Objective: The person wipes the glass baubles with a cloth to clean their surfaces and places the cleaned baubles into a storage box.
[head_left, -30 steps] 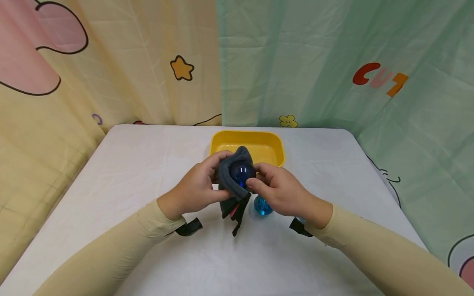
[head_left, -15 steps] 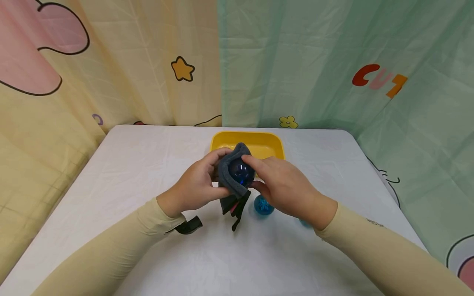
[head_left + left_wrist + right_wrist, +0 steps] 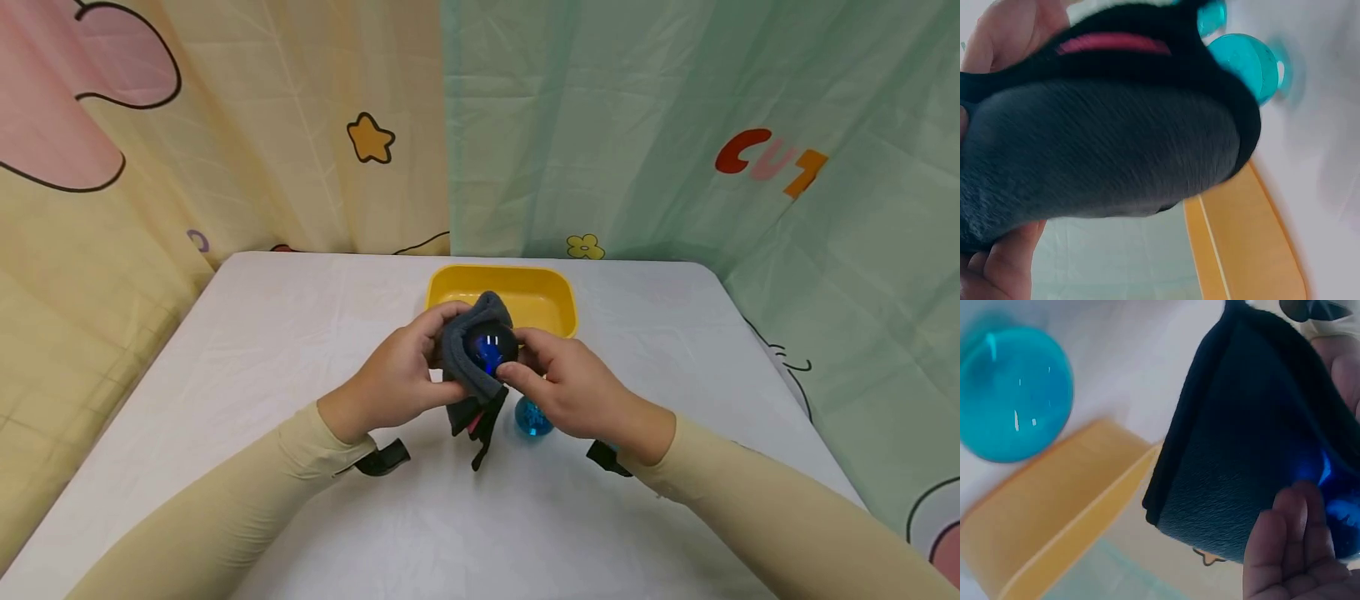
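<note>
The person's left hand (image 3: 397, 372) has its grip curled around a dark gray cloth (image 3: 459, 354), held up on the person's side of the yellow tray (image 3: 543, 312). The cloth has black edges and a pink strip (image 3: 1116, 42). A dark blue ball (image 3: 491, 348) sits in the fold of the cloth, also on the person's side of the tray. The right hand (image 3: 577, 385) has its grip pinching that ball. A bright blue ball (image 3: 533, 421) rests on the white surface (image 3: 480, 533), nearer the person than the tray. The left wrist view shows 1 more teal ball (image 3: 1212, 19), mostly hidden, farther from the tray. Behind the tray hang curtains (image 3: 562, 125).
</note>
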`<state>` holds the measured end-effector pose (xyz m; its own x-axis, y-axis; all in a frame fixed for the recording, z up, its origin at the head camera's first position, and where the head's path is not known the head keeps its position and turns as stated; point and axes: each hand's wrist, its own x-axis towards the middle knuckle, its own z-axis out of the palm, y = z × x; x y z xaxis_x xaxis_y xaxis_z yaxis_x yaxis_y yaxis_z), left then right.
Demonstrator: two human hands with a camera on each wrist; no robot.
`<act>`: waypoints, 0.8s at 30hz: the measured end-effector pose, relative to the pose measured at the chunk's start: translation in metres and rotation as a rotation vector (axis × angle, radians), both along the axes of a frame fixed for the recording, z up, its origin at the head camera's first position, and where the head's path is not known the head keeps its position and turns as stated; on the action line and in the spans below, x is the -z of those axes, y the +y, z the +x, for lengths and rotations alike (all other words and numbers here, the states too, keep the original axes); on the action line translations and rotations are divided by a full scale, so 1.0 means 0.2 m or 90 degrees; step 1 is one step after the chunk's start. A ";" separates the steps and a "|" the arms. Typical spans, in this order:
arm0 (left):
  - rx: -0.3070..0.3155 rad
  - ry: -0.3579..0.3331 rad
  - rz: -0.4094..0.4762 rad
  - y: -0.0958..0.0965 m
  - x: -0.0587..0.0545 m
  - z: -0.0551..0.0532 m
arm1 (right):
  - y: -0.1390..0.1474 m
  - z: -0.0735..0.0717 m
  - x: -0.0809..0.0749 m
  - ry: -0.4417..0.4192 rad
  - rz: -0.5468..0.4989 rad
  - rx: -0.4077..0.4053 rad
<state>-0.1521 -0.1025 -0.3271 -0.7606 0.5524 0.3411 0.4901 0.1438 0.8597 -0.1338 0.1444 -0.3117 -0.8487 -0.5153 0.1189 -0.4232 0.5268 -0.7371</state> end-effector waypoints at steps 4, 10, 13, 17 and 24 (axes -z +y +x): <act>0.005 -0.001 0.016 0.00 -0.01 0.00 | -0.01 0.02 -0.02 0.096 0.063 -0.009; 0.010 -0.010 0.032 0.00 -0.01 0.00 | 0.00 0.02 -0.04 0.230 0.193 -0.038; 0.014 -0.013 0.028 0.00 -0.01 -0.01 | 0.01 0.01 -0.04 0.333 0.236 -0.033; 0.018 -0.011 0.021 0.00 -0.01 -0.01 | 0.03 -0.01 -0.02 0.476 0.223 -0.041; 0.018 -0.012 0.005 0.00 0.00 -0.01 | 0.03 0.00 -0.02 0.356 0.201 -0.030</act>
